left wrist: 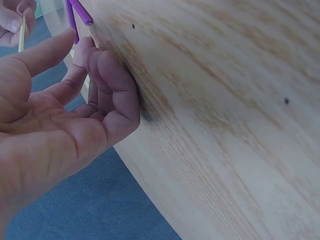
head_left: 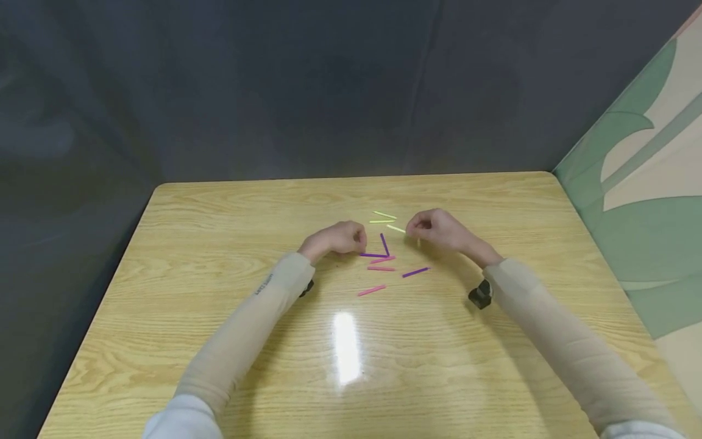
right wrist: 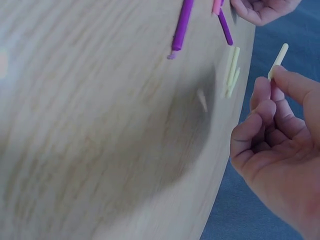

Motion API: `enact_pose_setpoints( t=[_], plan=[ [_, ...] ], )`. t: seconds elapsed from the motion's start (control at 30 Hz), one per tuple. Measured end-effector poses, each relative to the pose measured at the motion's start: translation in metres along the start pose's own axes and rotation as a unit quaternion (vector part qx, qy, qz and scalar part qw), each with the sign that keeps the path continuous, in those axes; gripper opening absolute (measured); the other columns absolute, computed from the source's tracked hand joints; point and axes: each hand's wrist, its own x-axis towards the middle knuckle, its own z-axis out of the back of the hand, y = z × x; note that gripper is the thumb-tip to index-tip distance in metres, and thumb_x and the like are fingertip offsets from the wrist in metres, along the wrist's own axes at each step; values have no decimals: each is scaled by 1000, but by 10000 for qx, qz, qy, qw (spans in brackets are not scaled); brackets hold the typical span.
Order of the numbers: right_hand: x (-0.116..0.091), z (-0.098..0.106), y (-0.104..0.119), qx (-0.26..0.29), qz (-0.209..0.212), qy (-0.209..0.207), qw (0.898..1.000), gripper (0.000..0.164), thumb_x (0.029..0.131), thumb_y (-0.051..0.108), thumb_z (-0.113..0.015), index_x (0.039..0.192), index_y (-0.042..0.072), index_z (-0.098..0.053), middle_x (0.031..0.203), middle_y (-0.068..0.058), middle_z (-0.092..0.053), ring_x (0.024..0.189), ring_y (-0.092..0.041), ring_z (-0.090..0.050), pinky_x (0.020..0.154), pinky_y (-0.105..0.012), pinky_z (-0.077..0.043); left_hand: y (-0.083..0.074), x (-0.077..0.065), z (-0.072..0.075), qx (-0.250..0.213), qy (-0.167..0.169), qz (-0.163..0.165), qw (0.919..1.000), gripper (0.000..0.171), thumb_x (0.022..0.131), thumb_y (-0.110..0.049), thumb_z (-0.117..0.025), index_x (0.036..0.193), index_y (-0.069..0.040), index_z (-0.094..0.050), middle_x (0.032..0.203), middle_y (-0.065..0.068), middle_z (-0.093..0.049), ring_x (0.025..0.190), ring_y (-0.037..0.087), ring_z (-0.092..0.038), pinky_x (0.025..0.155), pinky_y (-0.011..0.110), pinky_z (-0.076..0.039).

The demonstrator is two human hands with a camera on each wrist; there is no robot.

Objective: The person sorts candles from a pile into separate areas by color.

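My right hand [head_left: 439,228] pinches a pale yellow-green thin stick [right wrist: 278,61] between thumb and forefinger, one end pointing out past the fingertips. On the table beyond, two more yellow-green sticks [right wrist: 232,72] lie close together. With fingers curled, my left hand [head_left: 341,238] rests by the tabletop; its thumb and forefinger tips are at the left end of a purple stick [head_left: 375,255]. That stick meets a second purple stick [head_left: 384,244] in a V. Below them are pink sticks [head_left: 381,269]. A third purple stick [right wrist: 182,25] with a small frayed tip lies apart, to the right.
The wood-grain table [head_left: 219,219] has rounded far corners. A dark curtain [head_left: 329,91] hangs behind it, and a green leaf-patterned cloth [head_left: 658,183] stands along the right edge. Another pink stick [head_left: 372,291] lies nearer the front, above a bright light reflection.
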Motion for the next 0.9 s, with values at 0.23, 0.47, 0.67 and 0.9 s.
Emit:
enact_pose_setpoints(
  t=[0.23, 0.47, 0.67, 0.9],
  plan=[
    [6, -1, 6, -111, -62, -246, 9996, 12, 93, 6, -63, 98, -2, -70, 90, -13, -68, 76, -19, -55, 68, -27, -46, 0, -3, 0, -52, -44, 111, 9999, 7, 96, -11, -59, 99, -5, -58, 101, 7, -57, 65, 14, -48, 60, 28, -47],
    [17, -9, 8, -159, -85, -281, 9994, 12, 92, 6, -63, 98, -4, -69, 88, -12, -68, 74, -17, -54, 67, -27, -45, 1, -7, -3, 63, -61, 108, 9999, 9, 97, -12, -58, 102, -5, -57, 102, 7, -57, 71, 16, -50, 65, 28, -46],
    [25, -9, 10, -329, -134, -348, 9988, 12, 93, 4, -61, 96, -3, -69, 88, -14, -67, 76, -21, -56, 69, -31, -47, -1, -8, -6, 201, -99, -27, 9997, 9, 96, -10, -58, 102, -4, -57, 100, 6, -57, 77, 16, -50, 68, 26, -46],
    [30, -10, 11, -349, -342, -291, 9984, 13, 93, 7, -62, 96, -3, -70, 87, -13, -67, 75, -21, -58, 67, -29, -46, -4, -9, -10, 110, -89, 20, 9999, 8, 95, -9, -59, 102, -4, -57, 99, 7, -57, 78, 16, -51, 70, 27, -47]
  ],
)
